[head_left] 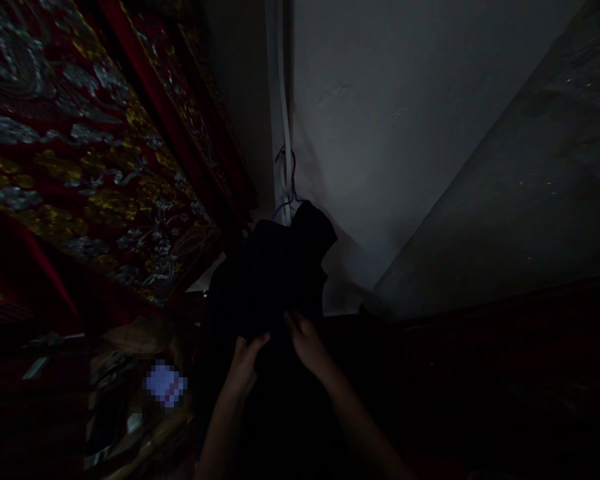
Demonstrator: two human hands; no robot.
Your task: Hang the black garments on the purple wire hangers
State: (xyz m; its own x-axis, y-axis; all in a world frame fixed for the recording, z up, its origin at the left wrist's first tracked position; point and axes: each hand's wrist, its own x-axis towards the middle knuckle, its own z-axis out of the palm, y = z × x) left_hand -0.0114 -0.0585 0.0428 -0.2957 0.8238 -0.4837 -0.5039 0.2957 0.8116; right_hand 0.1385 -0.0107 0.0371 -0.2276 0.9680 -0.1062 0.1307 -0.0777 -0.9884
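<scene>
A black garment point(275, 273) hangs on a thin purple hanger point(293, 180) in the middle of the dim view. My left hand point(246, 363) is closed on the front of the cloth, thumb pointing right. A little higher and to the right, my right hand point(305, 340) also pinches the black fabric. Both hands are a short way apart. The cloth is so dark that its folds and any fastening between my fingers are hidden.
The hanger hooks onto a white cord or strip point(284, 100) against a pale wall point(405, 120). Red cloth with gold and silver embroidery point(105, 153) hangs at the left. Assorted items, including a blurred-out bluish-white thing point(165, 383), lie at the lower left. A translucent sheet point(545, 173) covers the right.
</scene>
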